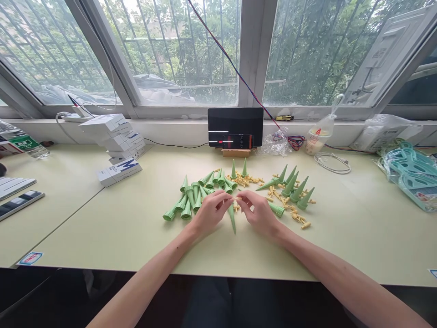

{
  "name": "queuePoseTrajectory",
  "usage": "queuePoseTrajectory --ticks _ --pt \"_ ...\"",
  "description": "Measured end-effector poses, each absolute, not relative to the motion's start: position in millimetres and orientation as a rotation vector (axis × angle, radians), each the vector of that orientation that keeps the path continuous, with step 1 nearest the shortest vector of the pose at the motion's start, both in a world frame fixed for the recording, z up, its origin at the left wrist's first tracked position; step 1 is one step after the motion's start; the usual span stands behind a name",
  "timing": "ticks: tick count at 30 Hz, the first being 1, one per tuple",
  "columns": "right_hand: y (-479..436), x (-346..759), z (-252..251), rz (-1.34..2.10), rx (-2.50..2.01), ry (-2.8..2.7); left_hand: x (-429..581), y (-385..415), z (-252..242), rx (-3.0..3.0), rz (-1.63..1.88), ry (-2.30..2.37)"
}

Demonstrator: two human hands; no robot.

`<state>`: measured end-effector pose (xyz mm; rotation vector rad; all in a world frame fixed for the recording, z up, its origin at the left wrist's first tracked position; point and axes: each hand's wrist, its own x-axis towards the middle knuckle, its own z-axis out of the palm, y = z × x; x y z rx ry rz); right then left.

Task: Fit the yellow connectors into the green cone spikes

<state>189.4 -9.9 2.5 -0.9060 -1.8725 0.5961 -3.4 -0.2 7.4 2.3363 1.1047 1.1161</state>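
my left hand (214, 208) bends inward, fingers narrowed, grip unclear; beside it a green spike (232, 220) points at the bench's (218, 257) near edge, with room between; my right hand (258, 212) curls in, pinching a small yellow piece (238, 198).

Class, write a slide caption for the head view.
Left hand and right hand, fingertips nearly touching at a small yellow plastic piece, amid pointed green plastic cones on a pale green table.
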Motion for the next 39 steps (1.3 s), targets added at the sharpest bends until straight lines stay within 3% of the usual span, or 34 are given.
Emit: queuePoseTrajectory --ticks 23,39 --pt "-6.2 193.1 3.5 0.579 -0.976 -1.818 -3.8 5.5 3.9 2.244 0.891 1.327" --pt "-4.1 193.5 1.2 0.581 -0.973 -1.8 -3.8 5.7 5.2 2.176 1.131 1.269"
